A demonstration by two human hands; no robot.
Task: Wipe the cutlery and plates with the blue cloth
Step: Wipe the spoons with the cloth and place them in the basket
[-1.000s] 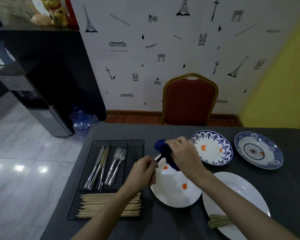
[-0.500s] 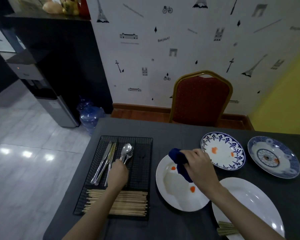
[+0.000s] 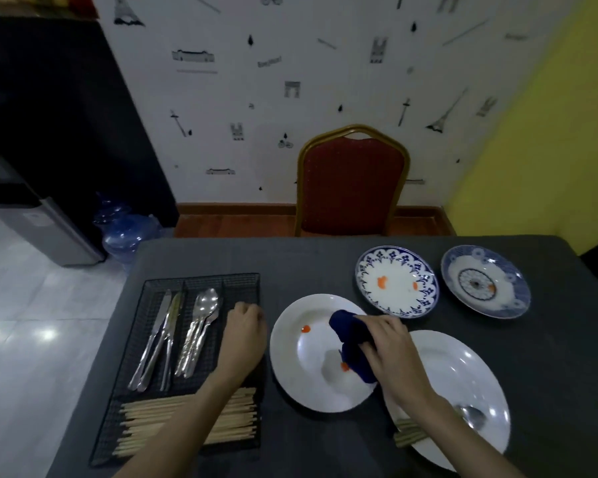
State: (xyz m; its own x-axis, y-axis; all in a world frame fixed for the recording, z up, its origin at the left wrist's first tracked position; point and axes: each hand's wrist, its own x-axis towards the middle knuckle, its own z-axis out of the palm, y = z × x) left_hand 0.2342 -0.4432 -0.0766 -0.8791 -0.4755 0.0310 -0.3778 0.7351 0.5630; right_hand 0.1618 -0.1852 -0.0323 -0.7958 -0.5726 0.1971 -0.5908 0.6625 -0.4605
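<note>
One wide-angle, head-worn view looks forward and down, close over the dark grey cloth-covered table [image 3: 318,260]; the white patterned wall [image 3: 325,98] fills the upper frame.

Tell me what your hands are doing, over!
Right hand grips blue cloth over white plate. Left hand over cutlery tray, nothing seen in it. Orange spots unwiped; nothing blocking.

The left hand [image 3: 244,327] has left the spoon [image 3: 206,301] in the tray [image 3: 201,278], just to its left. The right hand [image 3: 387,343] has lowered the blue cloth [image 3: 351,339] onto the white plate [image 3: 297,374] beneath it.
</note>
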